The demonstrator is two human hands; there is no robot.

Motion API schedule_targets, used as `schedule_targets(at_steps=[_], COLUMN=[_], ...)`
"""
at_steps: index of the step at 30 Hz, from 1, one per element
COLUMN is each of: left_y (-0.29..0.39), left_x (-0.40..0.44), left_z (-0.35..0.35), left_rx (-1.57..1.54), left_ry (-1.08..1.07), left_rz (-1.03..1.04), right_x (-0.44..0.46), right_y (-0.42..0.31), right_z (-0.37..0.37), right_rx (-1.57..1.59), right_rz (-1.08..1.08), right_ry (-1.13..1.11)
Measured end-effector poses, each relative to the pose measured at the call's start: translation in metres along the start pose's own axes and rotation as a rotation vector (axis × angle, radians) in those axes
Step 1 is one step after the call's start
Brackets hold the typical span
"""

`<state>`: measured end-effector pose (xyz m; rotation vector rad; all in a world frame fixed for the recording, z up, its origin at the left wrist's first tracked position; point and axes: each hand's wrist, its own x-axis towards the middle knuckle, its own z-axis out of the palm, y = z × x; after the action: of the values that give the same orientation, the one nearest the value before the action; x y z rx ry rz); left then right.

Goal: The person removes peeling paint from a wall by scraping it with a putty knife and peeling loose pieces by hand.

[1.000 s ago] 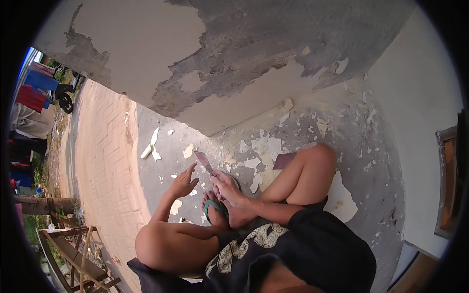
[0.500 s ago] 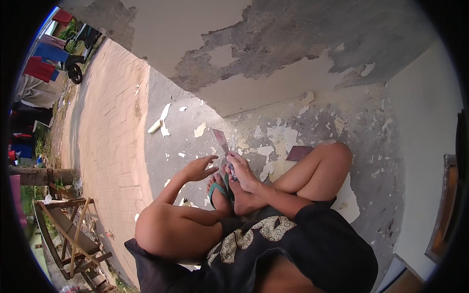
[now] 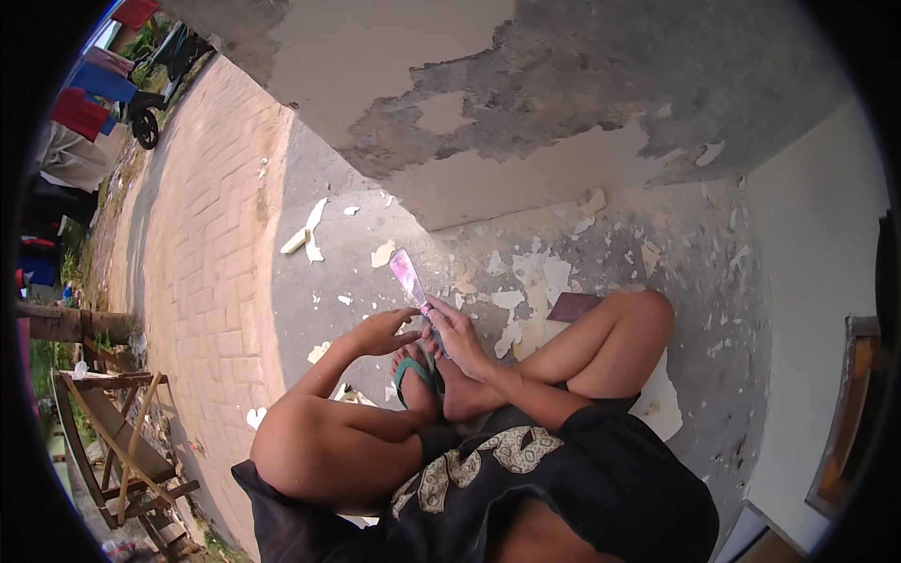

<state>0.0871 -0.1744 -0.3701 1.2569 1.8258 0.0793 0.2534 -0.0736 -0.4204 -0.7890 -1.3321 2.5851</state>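
Observation:
My right hand (image 3: pixel 454 336) is wrapped around the handle of a paint scraper (image 3: pixel 406 272). The blade points up and away from me, catching a pinkish glare. Beside it, my left hand (image 3: pixel 383 331) has its fingers apart, with the fingertips close to the neck of the scraper; whether they touch it I cannot tell. Both hands are above my feet, which wear green flip-flops (image 3: pixel 404 373). In front stands a wall (image 3: pixel 563 84) with its paint partly peeled off, baring grey plaster.
Paint flakes (image 3: pixel 509 300) litter the grey floor (image 3: pixel 328 272). A flat dark-red piece (image 3: pixel 572 307) lies by my right knee. On the left are a brick-patterned pavement (image 3: pixel 202 206), a wooden folding chair (image 3: pixel 117 441) and hanging laundry (image 3: pixel 80 113). A white wall (image 3: pixel 817 216) rises at right.
The scraper and my right hand have shifted slightly left, and the blade has turned to catch the light. My left fingers have come closer to the scraper's neck.

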Motion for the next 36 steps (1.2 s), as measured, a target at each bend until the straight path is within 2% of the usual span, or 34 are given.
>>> schedule_targets(at_steps=[2,11,14,17,18,19,21,23,26,28,31,36], left_y=[-0.005,-0.002,0.002,0.01,0.015,0.017,0.019,0.015,0.007,0.009,0.011,0.014], left_x=[0.0,0.003,0.001,-0.001,-0.003,-0.005,-0.004,0.0,0.005,0.005,0.005,0.0], left_z=[0.005,0.012,0.008,0.002,-0.001,-0.002,-0.004,-0.002,0.002,-0.001,-0.003,-0.001], left_rx=[-0.002,-0.052,-0.108,-0.121,-0.127,-0.117,-0.096,-0.084,-0.092,-0.116,-0.154,-0.18], left_ry=[0.002,-0.069,-0.028,-0.045,-0.052,-0.05,-0.037,-0.018,0.017,0.057,0.061,0.059], left_rz=[0.006,0.046,0.056,0.057,0.052,0.044,0.03,0.023,0.077,0.079,0.112,0.094], right_x=[0.003,-0.002,0.001,0.009,0.01,0.011,-0.001,-0.01,-0.024,-0.036,-0.048,-0.069], right_y=[0.003,0.007,-0.005,-0.015,-0.02,-0.022,-0.062,-0.083,-0.121,-0.15,-0.173,-0.215], right_z=[0.0,-0.003,-0.006,-0.018,-0.022,-0.029,-0.032,-0.045,-0.06,-0.067,-0.099,-0.118], right_rx=[-0.052,-0.084,-0.161,-0.351,-0.432,-0.569,-0.935,-1.125,-1.114,-1.228,-1.42,-1.493], right_rz=[-0.053,0.005,0.006,-0.066,-0.159,-0.272,-0.246,-0.339,-0.276,-0.162,-0.248,-0.123], right_ry=[-0.009,-0.026,-0.039,-0.093,-0.088,-0.077,-0.056,-0.042,-0.015,0.058,0.062,0.218])
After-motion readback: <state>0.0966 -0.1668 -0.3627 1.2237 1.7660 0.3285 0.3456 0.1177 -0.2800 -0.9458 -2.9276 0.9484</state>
